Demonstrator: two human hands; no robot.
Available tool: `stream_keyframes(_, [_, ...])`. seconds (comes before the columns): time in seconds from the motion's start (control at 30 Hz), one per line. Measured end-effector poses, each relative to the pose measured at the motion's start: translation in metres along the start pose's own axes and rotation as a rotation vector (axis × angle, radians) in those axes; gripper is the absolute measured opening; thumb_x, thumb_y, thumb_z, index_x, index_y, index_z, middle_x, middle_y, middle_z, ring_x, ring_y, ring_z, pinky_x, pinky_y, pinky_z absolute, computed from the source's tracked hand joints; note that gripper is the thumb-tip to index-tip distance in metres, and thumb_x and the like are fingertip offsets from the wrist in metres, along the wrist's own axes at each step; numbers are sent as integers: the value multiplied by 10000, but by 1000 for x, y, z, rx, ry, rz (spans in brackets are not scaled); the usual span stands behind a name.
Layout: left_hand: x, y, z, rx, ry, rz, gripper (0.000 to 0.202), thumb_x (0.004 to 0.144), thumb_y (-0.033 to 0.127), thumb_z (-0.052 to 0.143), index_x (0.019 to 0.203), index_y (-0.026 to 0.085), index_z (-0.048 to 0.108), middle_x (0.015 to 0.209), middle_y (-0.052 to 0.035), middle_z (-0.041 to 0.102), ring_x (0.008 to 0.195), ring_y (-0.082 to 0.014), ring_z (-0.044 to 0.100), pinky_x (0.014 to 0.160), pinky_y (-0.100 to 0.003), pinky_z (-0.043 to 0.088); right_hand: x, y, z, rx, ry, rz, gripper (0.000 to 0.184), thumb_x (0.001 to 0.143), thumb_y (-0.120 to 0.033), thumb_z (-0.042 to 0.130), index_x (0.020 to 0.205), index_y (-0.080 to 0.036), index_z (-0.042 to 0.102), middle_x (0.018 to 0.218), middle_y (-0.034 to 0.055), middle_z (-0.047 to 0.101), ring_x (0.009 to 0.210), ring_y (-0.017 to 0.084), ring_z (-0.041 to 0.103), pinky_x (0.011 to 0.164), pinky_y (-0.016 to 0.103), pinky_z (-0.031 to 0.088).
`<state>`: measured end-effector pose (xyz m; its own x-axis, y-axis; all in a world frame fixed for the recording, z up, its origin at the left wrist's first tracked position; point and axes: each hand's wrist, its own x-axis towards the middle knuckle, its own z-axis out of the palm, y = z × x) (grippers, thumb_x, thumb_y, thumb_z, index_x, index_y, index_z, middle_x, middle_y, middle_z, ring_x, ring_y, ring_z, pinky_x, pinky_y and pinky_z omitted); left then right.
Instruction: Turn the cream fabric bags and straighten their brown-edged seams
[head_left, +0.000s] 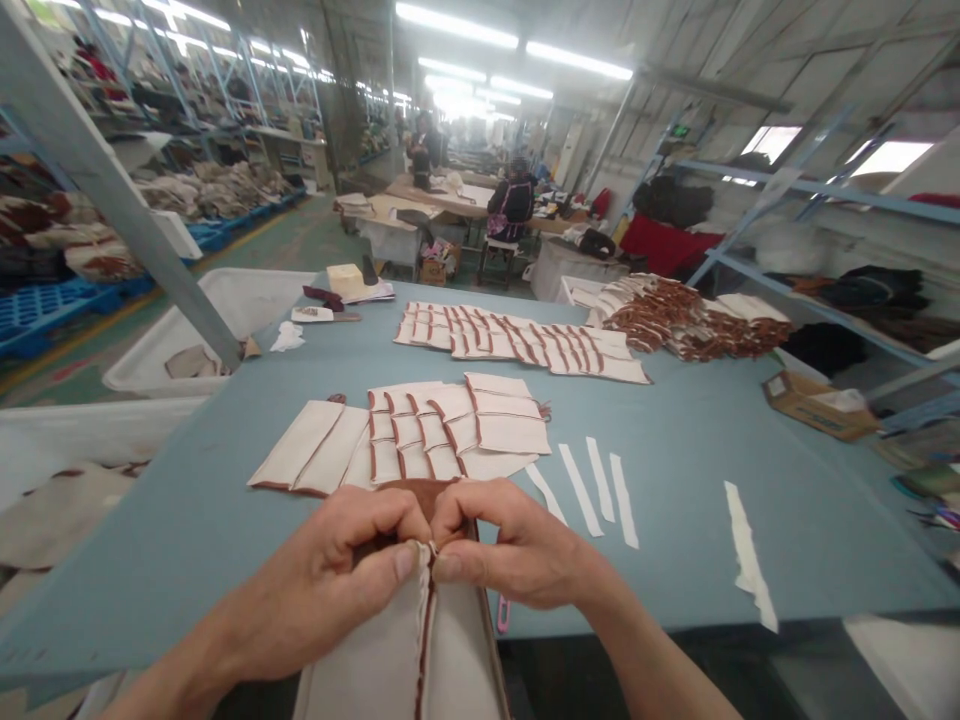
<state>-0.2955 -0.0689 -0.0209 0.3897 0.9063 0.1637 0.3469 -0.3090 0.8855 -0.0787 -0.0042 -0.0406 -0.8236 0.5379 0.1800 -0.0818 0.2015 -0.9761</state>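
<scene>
My left hand [337, 570] and my right hand [510, 550] meet at the near edge of the blue table [675, 450]. Both pinch the top of a cream fabric piece with a brown trimmed seam [420, 650] that hangs down toward me. The thumbs press together at the seam. Just beyond my hands lie overlapping cream pieces with brown edging [442, 430] and two plain cream pieces [315, 445] to their left.
Several white paper strips [592, 480] lie to the right of my hands, one longer strip [746, 550] farther right. A row of trimmed pieces [517, 340] and a stack [675, 315] sit at the far side. White bins [225, 320] stand left. People work at distant tables.
</scene>
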Motion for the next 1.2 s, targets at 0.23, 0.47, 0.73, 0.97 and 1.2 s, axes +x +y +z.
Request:
stream_keyframes(0.23, [-5,-9,2,-17,18,-70,278,948,295,564,688,199,591,635,74,488,590,-105,452,559,-212,327,-2,-8,1,-144,40,5,194,952,-262,685,796,-214,581,751,-43,574,677,115,489,639,228,395])
stream_keyframes(0.47, [-5,4,0,22,-48,-174,242,903,311,585,684,209,566,607,86,446,533,-92,386,489,-208,290,-5,-16,7,-376,102,-78,175,935,-168,669,795,-220,579,761,-38,639,700,117,555,703,228,412])
stream_keyframes(0.73, [-3,8,-6,52,-111,-219,217,862,304,553,670,203,564,612,66,456,576,-108,407,529,-215,306,-7,-14,14,-443,153,-64,164,951,-181,682,811,-218,604,775,-25,665,721,126,592,711,231,412])
stream_keyframes(0.97, [-8,0,-7,18,-85,-239,248,894,347,564,727,182,646,648,57,493,596,-114,445,544,-214,325,-2,-10,18,-346,174,13,176,916,-192,674,765,-218,586,716,-47,618,671,113,559,653,218,389])
stream_keyframes(1.2, [-5,-3,-12,25,-96,-233,270,906,347,574,687,190,599,617,66,439,560,-105,385,509,-217,281,2,-11,20,-424,185,-18,146,924,-199,662,789,-218,607,743,-30,651,701,127,569,696,241,395])
